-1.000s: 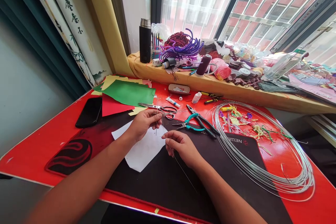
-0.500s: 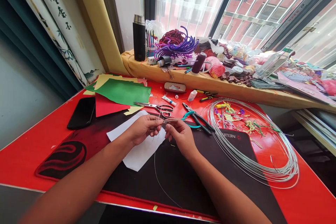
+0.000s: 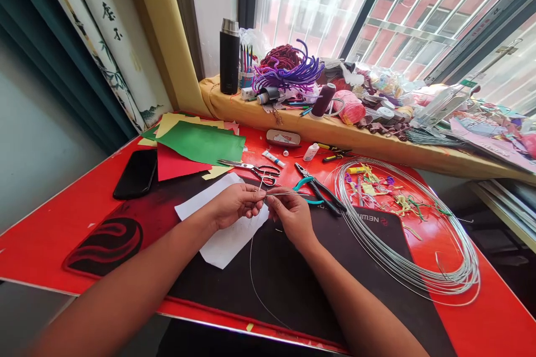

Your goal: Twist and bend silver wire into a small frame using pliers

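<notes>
My left hand (image 3: 239, 204) pinches thin metal wires (image 3: 262, 184) that cross near its fingertips. Right beside it, my right hand (image 3: 291, 213) is closed on the same wires, thumb against fingers, with ends passing to the right. One long thin wire (image 3: 252, 276) hangs from the hands and curves down toward the front edge. Under the left hand lies a sheet of white paper (image 3: 218, 248) on a dark mat (image 3: 293, 301). Just behind the right hand rest pliers with black and teal handles (image 3: 324, 192) and scissors (image 3: 255, 169).
A large coil of silvery wire (image 3: 464, 268) lies at the right around paper scraps (image 3: 372, 184). Coloured paper (image 3: 201, 142) and a black phone (image 3: 134, 174) are at the left. Glue bottle (image 3: 311, 152) and tube (image 3: 273, 158) lie behind. The ledge holds a thermos (image 3: 229, 58) and yarn (image 3: 350, 107).
The view has shifted slightly, so most things appear a little further right. Both hands keep their pinch on the wires, with only slight finger movement.
</notes>
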